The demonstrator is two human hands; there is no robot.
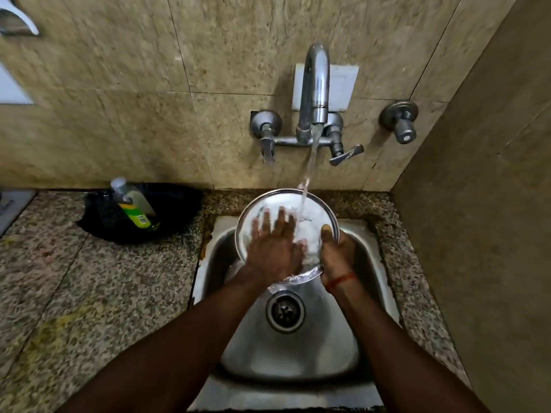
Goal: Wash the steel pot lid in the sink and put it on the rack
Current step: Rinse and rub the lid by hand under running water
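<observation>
- Sunk into the counter point(74, 293), against the back wall point(119, 114) and close to the side wall point(492, 204) on the right: sink point(298, 362).
- On the back wall above the sink's far edge: tap point(316, 84), with water stream point(311, 162) falling onto the lid point(311, 234).
- Tilted over the sink's far half, behind and above the drain point(285, 310): lid.
- Flat on the lid's left part: left hand point(271, 251); clasping its right rim, thumb on top: right hand point(337, 254).
- Left of the sink, on the counter: bowl point(179, 210), with bottle point(132, 204) leaning inside.
- Right of the tap, on the back wall: valve point(399, 120).
</observation>
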